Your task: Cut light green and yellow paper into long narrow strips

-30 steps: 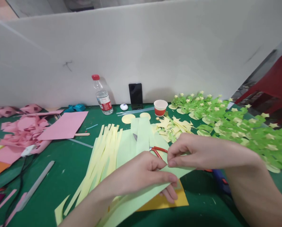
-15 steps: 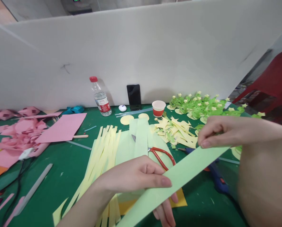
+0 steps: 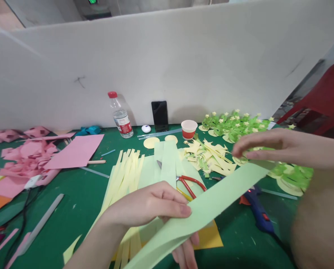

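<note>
A long light green paper strip [image 3: 211, 203] slants from lower left to upper right above the green table [image 3: 79, 198]. My left hand [image 3: 152, 207] pinches its lower part, thumb on top and fingers beneath. My right hand [image 3: 267, 145] hovers at the strip's upper right end, fingers extended and slightly blurred; I cannot make out whether they still grip it. Under the strip lie red-handled scissors [image 3: 190, 183], several yellow paper strips [image 3: 124, 179], wider pale green strips [image 3: 168, 164] and an orange sheet [image 3: 208, 239].
Back row: water bottle [image 3: 120, 116], black phone [image 3: 159, 115], small red-banded cup [image 3: 189, 129]. Yellow scraps [image 3: 208, 155] and green paper ornaments [image 3: 234, 125] lie right. A blue glue gun [image 3: 256, 209] lies near the right. Pink paper [image 3: 77, 149] and scraps fill the left; a white partition stands behind.
The strip has been drawn out long: my right hand slid from beside the left hand to the strip's far right end and now loosens its pinch. My left hand stays put.
</note>
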Action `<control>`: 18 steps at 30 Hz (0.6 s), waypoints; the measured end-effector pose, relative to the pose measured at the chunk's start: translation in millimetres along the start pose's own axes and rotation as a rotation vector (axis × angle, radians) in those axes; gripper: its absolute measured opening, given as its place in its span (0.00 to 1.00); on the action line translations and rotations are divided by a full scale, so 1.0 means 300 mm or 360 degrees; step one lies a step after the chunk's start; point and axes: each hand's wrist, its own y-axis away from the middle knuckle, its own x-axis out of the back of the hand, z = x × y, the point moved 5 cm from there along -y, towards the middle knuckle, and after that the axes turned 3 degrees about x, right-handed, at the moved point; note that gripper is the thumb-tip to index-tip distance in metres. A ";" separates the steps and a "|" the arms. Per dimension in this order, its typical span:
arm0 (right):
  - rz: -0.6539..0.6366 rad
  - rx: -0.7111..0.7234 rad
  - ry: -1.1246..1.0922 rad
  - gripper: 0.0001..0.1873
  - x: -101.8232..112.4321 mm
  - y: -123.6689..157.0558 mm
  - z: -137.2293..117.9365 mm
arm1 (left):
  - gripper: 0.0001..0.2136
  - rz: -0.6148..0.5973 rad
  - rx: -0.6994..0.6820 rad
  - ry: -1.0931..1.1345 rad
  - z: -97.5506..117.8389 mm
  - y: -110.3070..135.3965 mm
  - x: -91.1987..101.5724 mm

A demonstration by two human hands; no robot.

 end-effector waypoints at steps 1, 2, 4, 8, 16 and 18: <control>0.0070 0.0013 0.0028 0.21 -0.001 0.004 -0.024 | 0.12 0.0017 -0.0001 0.0097 -0.005 0.001 -0.003; 0.0152 0.0073 0.0040 0.22 -0.003 0.009 -0.056 | 0.12 0.0007 -0.0003 0.0207 -0.010 0.002 -0.009; 0.0200 0.0356 0.0027 0.26 -0.027 0.019 -0.143 | 0.12 -0.0027 -0.0011 0.0424 -0.017 0.005 -0.024; -0.0056 0.0717 0.0051 0.21 -0.115 0.027 -0.278 | 0.13 -0.0102 -0.0062 0.0598 -0.006 0.014 -0.039; -0.0537 0.0277 -0.0612 0.18 -0.218 -0.037 -0.279 | 0.11 0.0653 -0.0697 -0.0186 0.072 0.033 0.097; -0.0720 0.0290 -0.0849 0.20 -0.237 -0.046 -0.290 | 0.21 0.0733 -0.0744 -0.0522 0.075 0.035 0.095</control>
